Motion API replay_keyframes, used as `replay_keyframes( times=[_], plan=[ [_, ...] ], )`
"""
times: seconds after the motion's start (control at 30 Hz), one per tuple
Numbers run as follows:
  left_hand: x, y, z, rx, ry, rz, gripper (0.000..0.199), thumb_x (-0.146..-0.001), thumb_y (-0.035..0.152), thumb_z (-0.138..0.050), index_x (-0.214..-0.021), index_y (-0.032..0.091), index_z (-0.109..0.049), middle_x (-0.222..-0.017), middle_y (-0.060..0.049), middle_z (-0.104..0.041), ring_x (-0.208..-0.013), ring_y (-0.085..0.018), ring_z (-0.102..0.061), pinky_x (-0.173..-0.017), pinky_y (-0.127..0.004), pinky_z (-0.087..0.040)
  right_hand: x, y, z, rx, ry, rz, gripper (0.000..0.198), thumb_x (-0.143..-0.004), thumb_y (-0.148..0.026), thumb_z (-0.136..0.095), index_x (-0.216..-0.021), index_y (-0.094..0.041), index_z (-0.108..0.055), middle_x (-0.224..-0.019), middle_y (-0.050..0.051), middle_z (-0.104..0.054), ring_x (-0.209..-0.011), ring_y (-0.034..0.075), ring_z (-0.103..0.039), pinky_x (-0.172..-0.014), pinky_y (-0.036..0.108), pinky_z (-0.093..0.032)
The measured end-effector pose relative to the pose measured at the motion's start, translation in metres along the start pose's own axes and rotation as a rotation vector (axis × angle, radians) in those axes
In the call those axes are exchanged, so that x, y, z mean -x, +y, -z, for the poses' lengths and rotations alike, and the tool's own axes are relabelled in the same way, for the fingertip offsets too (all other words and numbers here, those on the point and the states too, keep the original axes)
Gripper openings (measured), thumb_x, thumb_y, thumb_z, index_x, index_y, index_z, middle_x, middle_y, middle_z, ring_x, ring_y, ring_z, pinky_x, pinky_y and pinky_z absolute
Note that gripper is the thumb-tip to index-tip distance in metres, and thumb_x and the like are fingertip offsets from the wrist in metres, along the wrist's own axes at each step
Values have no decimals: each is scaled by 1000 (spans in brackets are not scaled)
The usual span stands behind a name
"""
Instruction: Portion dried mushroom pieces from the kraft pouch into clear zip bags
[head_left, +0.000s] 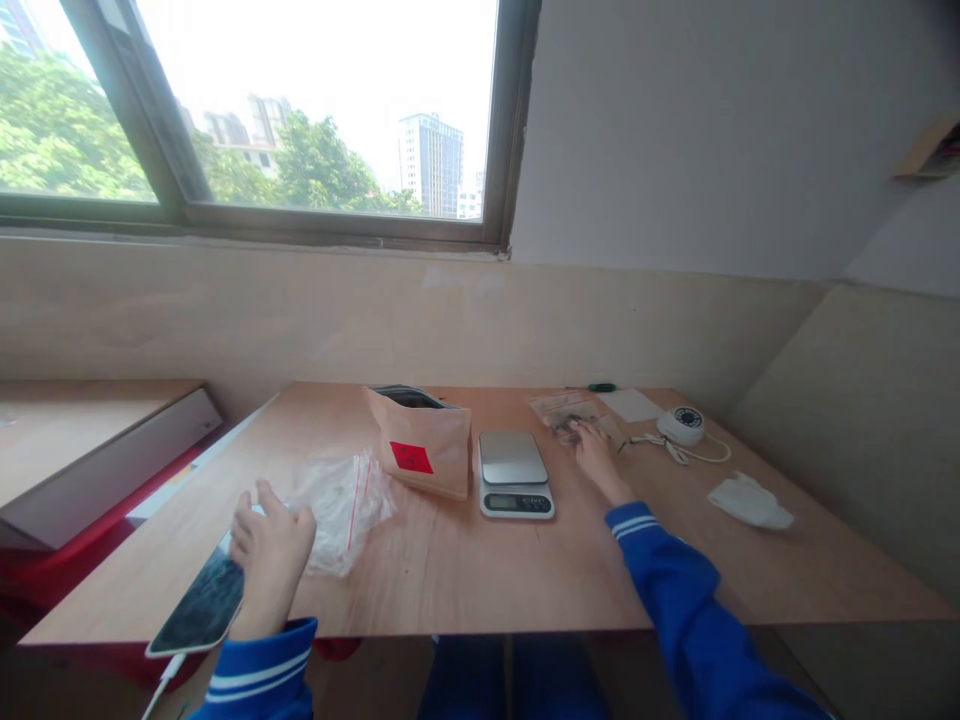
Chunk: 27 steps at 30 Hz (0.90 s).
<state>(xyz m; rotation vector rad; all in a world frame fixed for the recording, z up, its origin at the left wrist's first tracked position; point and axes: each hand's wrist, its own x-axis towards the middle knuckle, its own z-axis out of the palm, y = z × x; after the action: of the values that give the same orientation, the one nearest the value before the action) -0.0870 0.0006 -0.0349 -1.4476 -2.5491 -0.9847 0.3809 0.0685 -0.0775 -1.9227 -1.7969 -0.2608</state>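
Note:
My left hand (271, 545) hovers with its fingers spread, holding nothing, beside a phone (199, 600) and a pile of clear plastic zip bags (345, 510). At the back right, my right hand (598, 460) has its bent fingers on a small clear zip bag (559, 408) with dark contents; its fingertips are partly hidden. Between my hands stands a brown paper pouch (427, 455) with a red label, its top open. To the pouch's right sits a kitchen scale (514, 465) with a bare metal plate.
A white dome camera (681, 426) with a cable lies to the right. Near it are a crumpled white cloth or tissue (750, 500), a white sheet (631, 405) and a green-handled screwdriver (601, 387). A white charging cable (163, 685) hangs from the phone over the table edge.

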Motion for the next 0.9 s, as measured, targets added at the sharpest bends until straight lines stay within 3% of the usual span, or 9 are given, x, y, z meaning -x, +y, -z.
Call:
replay_keyframes(
  times=[0.1,0.2,0.27,0.3,0.47,0.57,0.67,0.77,0.9],
  plan=[
    [7,8,-12,-7,-1,-321,58,-86,28,-37,-142,11,-37,-148,-21,-34,-134,-36,-36,-105,-50,-32,-23,30,-2,42,-59,23,40,-77,-4,-39,-105,-12,-66,-115,18,-65,-111,30,-55,-92,43,-41],
    [17,3,-34,-69,-296,-460,44,-88,25,-37,-125,19,-58,-141,-15,-48,-131,-33,-42,-105,-49,-31,-36,45,3,95,-103,36,30,-79,-8,-44,-94,-15,-69,-103,17,-69,-102,31,-58,-88,45,-40],
    [24,-1,-47,-110,-452,-456,39,-86,22,-40,-115,22,-65,-134,-14,-57,-128,-35,-45,-104,-54,-29,-36,52,8,127,-121,48,25,-79,-11,-46,-86,-17,-69,-98,16,-70,-99,31,-58,-88,46,-38],
    [28,-1,-51,-110,-451,-453,38,-85,21,-41,-114,23,-66,-133,-14,-58,-128,-36,-45,-105,-57,-27,-34,56,11,140,-128,57,22,-80,-12,-47,-82,-17,-69,-96,16,-70,-99,31,-58,-88,47,-37],
    [40,24,-35,96,-140,-458,36,-85,26,-45,-113,25,-66,-139,-12,-52,-136,-38,-33,-108,-60,-12,-9,71,33,180,-164,116,19,-81,-17,-50,-72,-19,-66,-94,13,-68,-101,30,-56,-90,47,-33],
    [48,46,-26,443,-373,-446,28,-83,30,-45,-96,25,-69,-109,-9,-70,-111,-30,-59,-101,-49,-34,7,77,54,177,-126,138,18,-83,-21,-49,-74,-20,-65,-92,11,-69,-98,28,-59,-91,45,-34],
    [59,66,-39,750,-688,-413,22,-78,35,-53,-88,23,-69,-92,-9,-72,-91,-28,-66,-84,-38,-47,22,73,80,127,-39,94,19,-84,-27,-49,-75,-21,-65,-87,10,-71,-89,27,-64,-93,47,-34],
    [70,83,-64,800,-710,-427,19,-74,27,-56,-88,21,-68,-95,-10,-71,-94,-27,-64,-86,-37,-46,39,56,104,-45,-10,33,23,-83,-36,-50,-77,-22,-67,-80,9,-72,-80,27,-66,-88,46,-41],
    [74,108,-89,807,-751,-431,17,-75,20,-52,-87,20,-65,-94,-11,-70,-91,-26,-64,-86,-38,-45,61,19,123,-459,47,-194,29,-78,-46,-58,-82,-20,-69,-81,10,-74,-75,26,-69,-70,38,-52]
  ],
)
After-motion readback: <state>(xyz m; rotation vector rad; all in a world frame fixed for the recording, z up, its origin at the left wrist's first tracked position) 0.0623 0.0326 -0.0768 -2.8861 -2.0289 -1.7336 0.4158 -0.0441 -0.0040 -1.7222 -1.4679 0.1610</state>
